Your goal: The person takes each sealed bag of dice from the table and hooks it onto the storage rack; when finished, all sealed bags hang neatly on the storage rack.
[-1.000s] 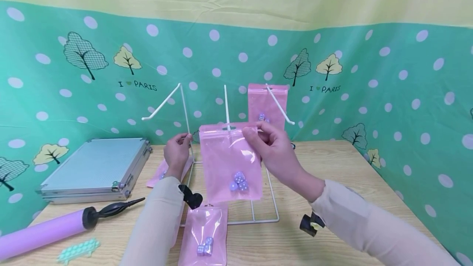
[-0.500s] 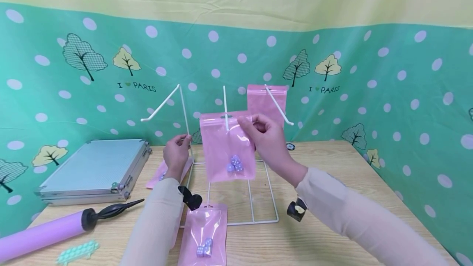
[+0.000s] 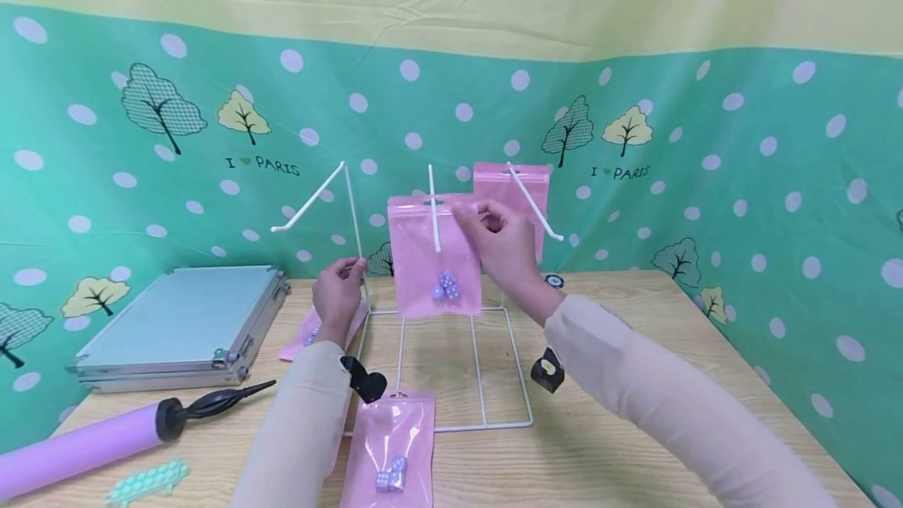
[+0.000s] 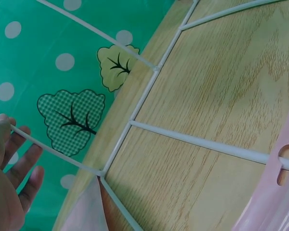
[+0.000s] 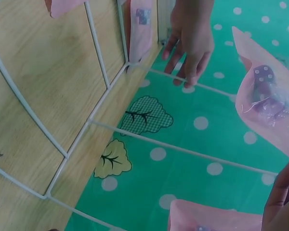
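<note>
The purple pump point(image 3: 77, 445) is cut off by the head view's left edge, and the rear pouch point(image 3: 509, 198) is partly hidden behind the right hand point(image 3: 502, 245) and the front pouch point(image 3: 433, 257). The pips on the dice point(image 3: 445, 286) are too small to be read. In the right wrist view, only fingertips point(image 5: 279, 199) are seen at the edge.

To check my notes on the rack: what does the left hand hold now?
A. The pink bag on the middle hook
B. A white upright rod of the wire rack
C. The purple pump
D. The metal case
B: the left hand grips the rack's left upright rod, while the right hand pinches the pink bag on the middle hook.
</note>
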Action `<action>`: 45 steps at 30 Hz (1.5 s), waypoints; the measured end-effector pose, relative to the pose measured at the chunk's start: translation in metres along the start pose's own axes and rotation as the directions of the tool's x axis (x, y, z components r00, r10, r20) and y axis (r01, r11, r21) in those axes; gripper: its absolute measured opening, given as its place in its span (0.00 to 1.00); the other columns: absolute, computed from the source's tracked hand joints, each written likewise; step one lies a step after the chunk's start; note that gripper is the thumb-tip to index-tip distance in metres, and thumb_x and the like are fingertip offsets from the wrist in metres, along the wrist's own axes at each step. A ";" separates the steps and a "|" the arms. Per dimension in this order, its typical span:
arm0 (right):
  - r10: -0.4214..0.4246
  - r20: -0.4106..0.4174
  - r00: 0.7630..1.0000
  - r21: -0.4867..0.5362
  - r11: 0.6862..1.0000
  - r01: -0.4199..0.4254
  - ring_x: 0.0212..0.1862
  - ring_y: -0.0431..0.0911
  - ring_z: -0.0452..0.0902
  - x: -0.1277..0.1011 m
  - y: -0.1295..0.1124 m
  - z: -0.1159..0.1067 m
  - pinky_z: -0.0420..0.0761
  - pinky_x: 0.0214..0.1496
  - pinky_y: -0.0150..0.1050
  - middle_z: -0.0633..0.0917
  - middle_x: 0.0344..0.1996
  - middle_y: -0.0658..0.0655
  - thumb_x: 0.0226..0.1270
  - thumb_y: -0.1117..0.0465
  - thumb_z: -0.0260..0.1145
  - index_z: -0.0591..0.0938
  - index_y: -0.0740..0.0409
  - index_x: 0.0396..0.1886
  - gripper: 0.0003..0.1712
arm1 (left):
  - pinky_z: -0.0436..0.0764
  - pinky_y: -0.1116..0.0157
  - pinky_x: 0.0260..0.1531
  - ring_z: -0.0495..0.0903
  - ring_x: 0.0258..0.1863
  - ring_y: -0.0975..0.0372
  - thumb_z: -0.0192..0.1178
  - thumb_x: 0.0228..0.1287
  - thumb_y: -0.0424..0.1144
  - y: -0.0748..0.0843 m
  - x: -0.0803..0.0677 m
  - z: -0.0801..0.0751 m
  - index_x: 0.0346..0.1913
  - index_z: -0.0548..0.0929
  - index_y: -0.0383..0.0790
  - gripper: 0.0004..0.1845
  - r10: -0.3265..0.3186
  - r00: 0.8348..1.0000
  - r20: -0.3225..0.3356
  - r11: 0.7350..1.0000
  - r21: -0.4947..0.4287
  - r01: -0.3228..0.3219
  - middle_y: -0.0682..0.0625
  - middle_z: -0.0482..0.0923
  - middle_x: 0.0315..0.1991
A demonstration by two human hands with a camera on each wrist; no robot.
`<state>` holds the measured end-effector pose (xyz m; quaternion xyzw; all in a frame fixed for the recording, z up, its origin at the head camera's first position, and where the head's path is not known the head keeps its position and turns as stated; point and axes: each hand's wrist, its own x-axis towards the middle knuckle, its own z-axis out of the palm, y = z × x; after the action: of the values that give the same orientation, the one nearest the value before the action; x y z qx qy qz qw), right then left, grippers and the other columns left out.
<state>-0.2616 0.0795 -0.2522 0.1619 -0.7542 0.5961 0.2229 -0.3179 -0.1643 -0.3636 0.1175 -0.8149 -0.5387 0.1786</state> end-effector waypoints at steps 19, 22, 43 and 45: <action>0.104 -0.059 0.993 -0.141 0.984 -0.111 0.28 0.43 0.75 0.034 0.003 0.013 0.79 0.25 0.32 0.82 0.28 0.53 0.73 0.47 0.67 0.82 0.56 0.34 0.17 | 0.78 0.50 0.60 0.85 0.53 0.48 0.54 0.79 0.46 -0.001 -0.001 0.000 0.61 0.82 0.40 0.18 -0.005 1.000 0.004 1.000 0.014 0.005 0.40 0.84 0.56; 0.122 -0.059 0.991 -0.143 0.981 -0.129 0.29 0.43 0.76 0.038 0.003 0.014 0.80 0.27 0.33 0.83 0.29 0.53 0.73 0.47 0.67 0.82 0.56 0.33 0.17 | 0.78 0.51 0.59 0.85 0.53 0.48 0.54 0.79 0.46 -0.001 0.000 0.001 0.61 0.82 0.39 0.18 -0.001 1.000 0.003 1.000 0.009 0.001 0.40 0.84 0.56; 0.199 -0.070 0.978 -0.309 0.927 -0.211 0.28 0.43 0.72 0.056 0.004 0.020 0.73 0.26 0.33 0.81 0.28 0.52 0.75 0.43 0.63 0.83 0.53 0.37 0.19 | 0.78 0.51 0.59 0.85 0.52 0.48 0.55 0.79 0.46 -0.001 -0.001 0.001 0.60 0.83 0.39 0.18 0.006 1.000 -0.004 1.000 0.014 -0.006 0.40 0.85 0.55; 0.187 -0.063 0.980 -0.329 0.923 -0.198 0.26 0.43 0.71 0.056 0.004 0.020 0.71 0.24 0.32 0.80 0.27 0.52 0.75 0.43 0.63 0.83 0.53 0.37 0.19 | 0.78 0.51 0.59 0.86 0.52 0.48 0.55 0.79 0.45 -0.001 -0.001 0.000 0.60 0.83 0.39 0.18 0.008 1.000 -0.005 1.000 0.013 -0.008 0.40 0.85 0.54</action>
<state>-0.3144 0.0621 -0.2296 0.0377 -0.8529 0.4811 0.1991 -0.3174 -0.1642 -0.3649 0.1170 -0.8184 -0.5324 0.1821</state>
